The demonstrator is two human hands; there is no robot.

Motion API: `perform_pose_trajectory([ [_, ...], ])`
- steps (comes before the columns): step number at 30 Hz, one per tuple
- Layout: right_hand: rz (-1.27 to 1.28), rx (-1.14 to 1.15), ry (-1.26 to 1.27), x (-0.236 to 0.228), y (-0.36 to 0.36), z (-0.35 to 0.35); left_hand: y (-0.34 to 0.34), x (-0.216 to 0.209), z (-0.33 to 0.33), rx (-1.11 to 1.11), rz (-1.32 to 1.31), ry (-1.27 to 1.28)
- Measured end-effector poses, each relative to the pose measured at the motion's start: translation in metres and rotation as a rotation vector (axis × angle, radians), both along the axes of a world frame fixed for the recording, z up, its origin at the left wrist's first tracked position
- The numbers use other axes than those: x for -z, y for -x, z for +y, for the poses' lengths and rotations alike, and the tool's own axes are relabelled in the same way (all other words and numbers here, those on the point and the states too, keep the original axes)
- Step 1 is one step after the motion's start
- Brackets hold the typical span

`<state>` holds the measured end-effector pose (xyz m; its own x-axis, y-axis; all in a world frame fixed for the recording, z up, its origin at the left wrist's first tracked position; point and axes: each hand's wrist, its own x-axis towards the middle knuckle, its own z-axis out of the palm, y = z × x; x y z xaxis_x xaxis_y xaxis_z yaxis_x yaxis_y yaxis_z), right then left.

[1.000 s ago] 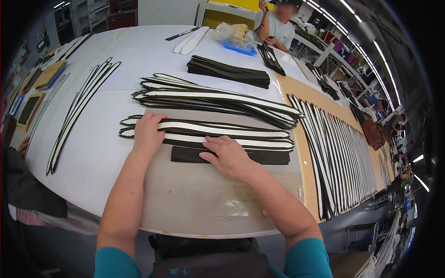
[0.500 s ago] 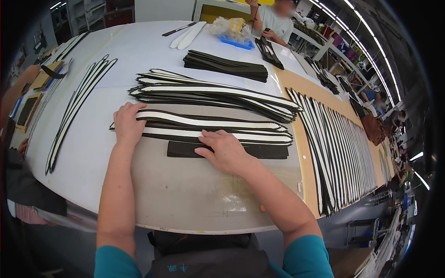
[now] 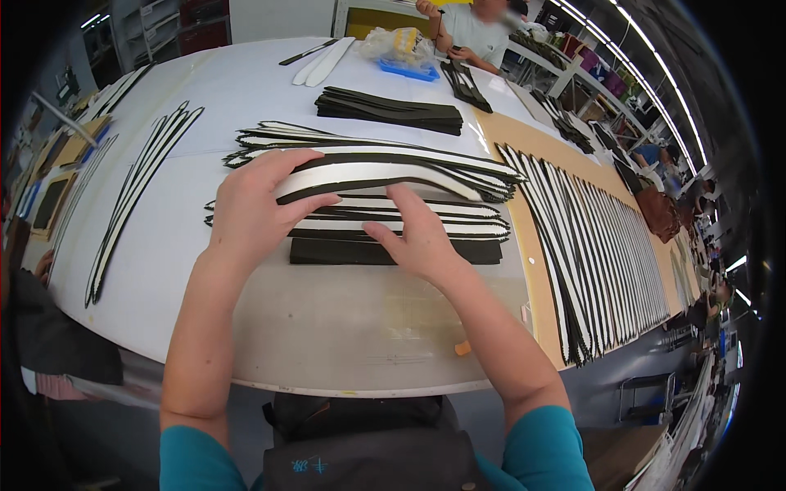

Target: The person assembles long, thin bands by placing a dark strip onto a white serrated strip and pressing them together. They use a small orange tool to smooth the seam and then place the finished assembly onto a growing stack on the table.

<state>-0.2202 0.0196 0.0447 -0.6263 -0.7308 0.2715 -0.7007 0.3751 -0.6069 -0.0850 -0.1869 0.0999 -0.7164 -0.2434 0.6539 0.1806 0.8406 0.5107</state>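
My left hand pinches a white strip with black edges near its left end. This strip bows upward above the table, and its right end reaches the pile of similar strips behind it. My right hand has its thumb and fingers apart. Its fingertips come close to the strip's lower edge; I cannot tell if they touch. Under the hands lie several more black-edged white strips, side by side. Nearest me is a flat stack of plain black strips, just below the right hand's thumb.
Many striped pieces lie in a row on a tan board at right. Plain black strips are stacked farther back, near a blue tray with a plastic bag. A strip bundle lies at left. Another person is across the table.
My left hand has lifted a striped strip off the front group and moved it right and away from me. My right hand has shifted slightly right, off the strips it lay on.
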Motion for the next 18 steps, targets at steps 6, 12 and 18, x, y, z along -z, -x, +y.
perform_pose_trajectory([
  [6,-0.697,-0.131,0.787,-0.036,0.01,0.077,-0.055,-0.026,0.017,0.055,-0.046,0.063],
  [12,-0.982,-0.064,1.127,-0.02,-0.003,0.164,-0.106,0.016,-0.002,0.105,-0.377,0.095],
  [18,-0.827,0.352,0.673,0.024,-0.025,0.205,-0.128,0.067,-0.004,0.043,-0.62,0.044],
])
